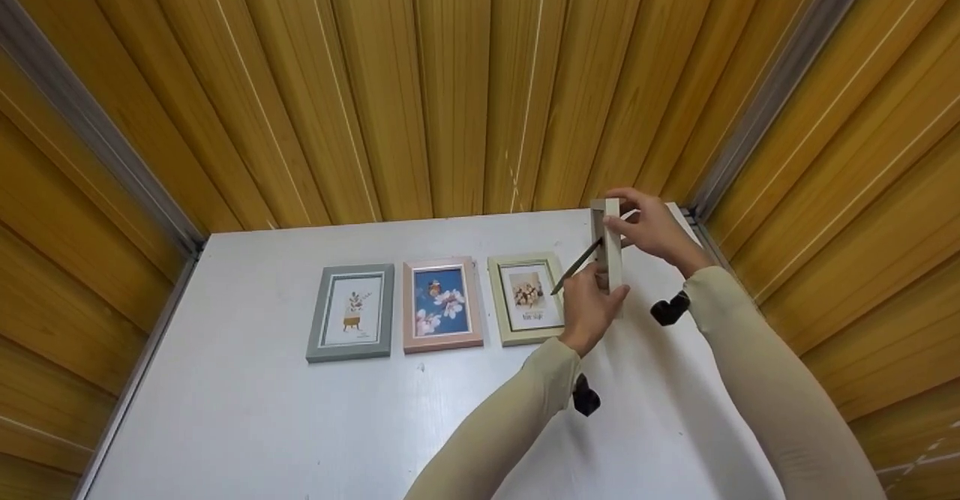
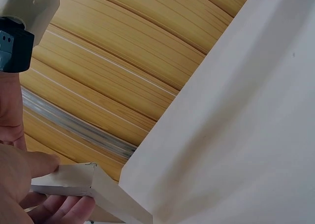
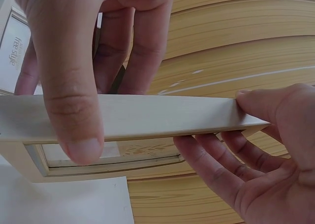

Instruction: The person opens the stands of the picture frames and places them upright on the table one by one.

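Both hands hold a cream picture frame (image 1: 613, 245), turned nearly edge-on in the head view, near the right end of the white surface. My right hand (image 1: 654, 226) grips its upper end, thumb on one side and fingers on the other. Lower down, my left hand (image 1: 592, 306) holds the frame with its thumb along the edge, as the right wrist view shows close up. From the frame's back a dark support leg (image 1: 576, 266) sticks out at a slant to the left. Its glazed front (image 3: 118, 152) shows in part below the thumb.
To the left, in a row on the white surface (image 1: 247, 410), are a grey-green frame (image 1: 319, 312), a pink frame (image 1: 409, 309) and a light green frame (image 1: 500, 305). Wood-patterned panels (image 1: 450, 95) stand beyond and at both sides, with metal rails (image 1: 780, 88) at the corners.
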